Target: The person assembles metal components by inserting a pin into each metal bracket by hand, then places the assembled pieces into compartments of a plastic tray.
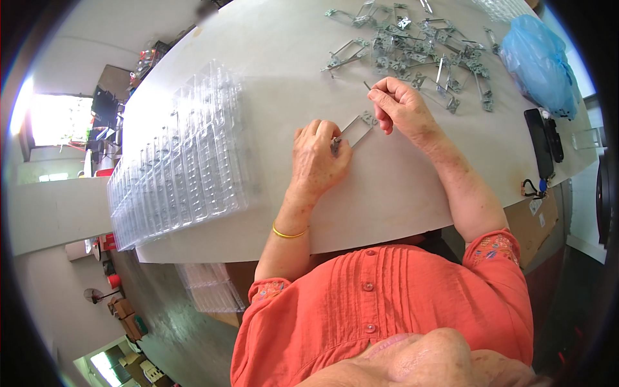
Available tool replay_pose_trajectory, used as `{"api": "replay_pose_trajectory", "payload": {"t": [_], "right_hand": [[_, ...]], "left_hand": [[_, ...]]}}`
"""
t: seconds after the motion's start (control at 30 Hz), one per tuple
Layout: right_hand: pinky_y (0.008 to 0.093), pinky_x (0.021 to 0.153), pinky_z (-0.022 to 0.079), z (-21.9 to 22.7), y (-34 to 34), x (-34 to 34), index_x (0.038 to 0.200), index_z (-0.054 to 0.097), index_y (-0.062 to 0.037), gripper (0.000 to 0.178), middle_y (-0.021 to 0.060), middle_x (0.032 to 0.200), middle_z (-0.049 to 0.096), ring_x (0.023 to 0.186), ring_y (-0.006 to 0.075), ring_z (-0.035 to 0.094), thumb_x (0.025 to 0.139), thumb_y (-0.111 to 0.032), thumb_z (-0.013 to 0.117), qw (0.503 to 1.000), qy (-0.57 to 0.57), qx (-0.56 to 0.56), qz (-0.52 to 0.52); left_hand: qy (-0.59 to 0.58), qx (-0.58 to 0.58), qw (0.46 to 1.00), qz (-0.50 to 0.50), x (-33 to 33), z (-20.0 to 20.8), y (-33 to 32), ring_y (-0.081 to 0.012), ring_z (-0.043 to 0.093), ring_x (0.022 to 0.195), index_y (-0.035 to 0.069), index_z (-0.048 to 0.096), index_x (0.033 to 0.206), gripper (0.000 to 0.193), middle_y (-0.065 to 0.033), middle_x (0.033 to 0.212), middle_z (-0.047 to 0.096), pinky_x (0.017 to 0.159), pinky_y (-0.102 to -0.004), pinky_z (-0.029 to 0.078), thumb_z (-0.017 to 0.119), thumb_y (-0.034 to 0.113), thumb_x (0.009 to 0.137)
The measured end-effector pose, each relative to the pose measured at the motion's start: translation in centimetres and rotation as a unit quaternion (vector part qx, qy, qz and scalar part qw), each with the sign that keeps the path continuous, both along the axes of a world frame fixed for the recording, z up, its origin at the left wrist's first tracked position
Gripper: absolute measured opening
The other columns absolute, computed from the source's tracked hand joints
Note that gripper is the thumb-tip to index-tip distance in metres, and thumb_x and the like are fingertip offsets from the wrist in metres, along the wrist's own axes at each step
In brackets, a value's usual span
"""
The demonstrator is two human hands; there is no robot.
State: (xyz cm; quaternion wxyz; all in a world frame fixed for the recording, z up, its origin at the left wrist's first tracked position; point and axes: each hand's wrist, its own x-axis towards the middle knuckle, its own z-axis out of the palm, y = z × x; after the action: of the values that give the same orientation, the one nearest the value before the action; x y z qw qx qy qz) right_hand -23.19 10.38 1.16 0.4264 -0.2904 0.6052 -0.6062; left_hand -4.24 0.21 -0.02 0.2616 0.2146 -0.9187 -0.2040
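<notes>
A thin grey metal bracket [356, 127] lies on the white table [284, 58] between my two hands. My left hand [317, 158] grips its near end with closed fingers. My right hand [400, 103] pinches its far end, and a small screw or pin sticks up from the fingertips. Just beyond my right hand lies a loose pile of several similar metal brackets [412, 48].
Stacked clear plastic blister trays [180, 161] fill the table's left side. A blue plastic bag [540, 61] sits at the right, with a black phone [539, 142] and a second dark device beside it. More clear trays [209, 287] rest below the table edge.
</notes>
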Motion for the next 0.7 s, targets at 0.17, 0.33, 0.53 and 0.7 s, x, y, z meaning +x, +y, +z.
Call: {"api": "replay_pose_trajectory", "payload": {"t": [0.17,0.33,0.53,0.7], "right_hand": [[0.0237,0.050,0.047,0.01,0.02,0.04,0.097,0.059,-0.0064,0.018,-0.0007,0.071,0.058,0.056,0.0068,0.054,0.101,-0.024,0.060,1.000,-0.007,-0.005,-0.010],[0.0242,0.050,0.046,0.24,-0.03,0.40,0.096,0.059,-0.0069,0.018,-0.0008,0.070,0.058,0.056,0.0075,0.054,0.101,-0.024,0.060,1.000,-0.011,-0.019,-0.015],[0.0238,0.051,0.045,0.29,0.07,0.66,0.096,0.058,-0.0080,0.017,-0.0013,0.069,0.057,0.056,0.0074,0.053,0.101,-0.025,0.060,1.000,-0.019,-0.004,-0.003],[0.0235,0.051,0.045,0.33,0.15,0.78,0.096,0.058,-0.0079,0.017,-0.0017,0.071,0.056,0.056,0.0071,0.053,0.101,-0.024,0.059,1.000,-0.023,0.000,-0.006]], "left_hand": [[-0.011,0.011,1.000,0.001,0.02,0.19,-0.11,-0.0240,0.058,0.068,0.004,0.060,0.083,0.009,-0.0077,0.077,0.060,0.082,-0.0384,0.046,0.068,0.008,0.079],[-0.018,0.017,1.000,0.005,0.19,0.10,-0.24,-0.0231,0.057,0.067,0.004,0.059,0.080,0.008,-0.0071,0.075,0.059,0.080,-0.0379,0.046,0.067,0.008,0.080],[-0.005,0.005,1.000,0.000,0.15,-0.31,-0.36,-0.0231,0.057,0.066,0.005,0.058,0.077,0.009,-0.0063,0.074,0.058,0.078,-0.0372,0.046,0.067,0.006,0.079],[-0.015,0.009,1.000,0.000,0.16,-0.17,-0.23,-0.0246,0.057,0.067,0.005,0.057,0.077,0.009,-0.0068,0.075,0.058,0.076,-0.0380,0.045,0.067,0.005,0.078]]}}
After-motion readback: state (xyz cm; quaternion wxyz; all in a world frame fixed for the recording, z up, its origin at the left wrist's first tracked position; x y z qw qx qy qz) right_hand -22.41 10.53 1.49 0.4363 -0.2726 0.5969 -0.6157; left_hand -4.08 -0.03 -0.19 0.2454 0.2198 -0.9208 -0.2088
